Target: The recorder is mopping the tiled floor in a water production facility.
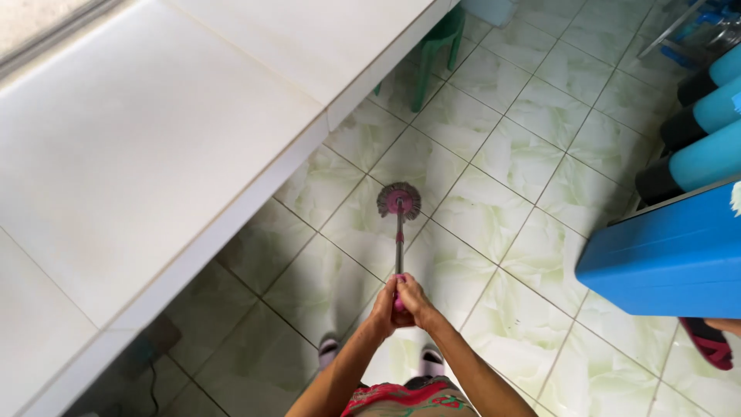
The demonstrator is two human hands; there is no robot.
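Both of my hands grip the top of a mop handle. My left hand (383,307) and my right hand (414,300) wrap together around its pink end. The thin metal handle (399,247) runs away from me down to a round grey and pink mop head (398,201) resting on the pale green tiled floor (494,224). My feet in light sandals show below my arms.
A long white tiled counter (154,139) fills the left side, its edge overhanging the floor. A green plastic stool (436,42) stands under it farther off. A blue box (664,247), teal cylinders (706,116) and a red sandal (708,340) sit at the right.
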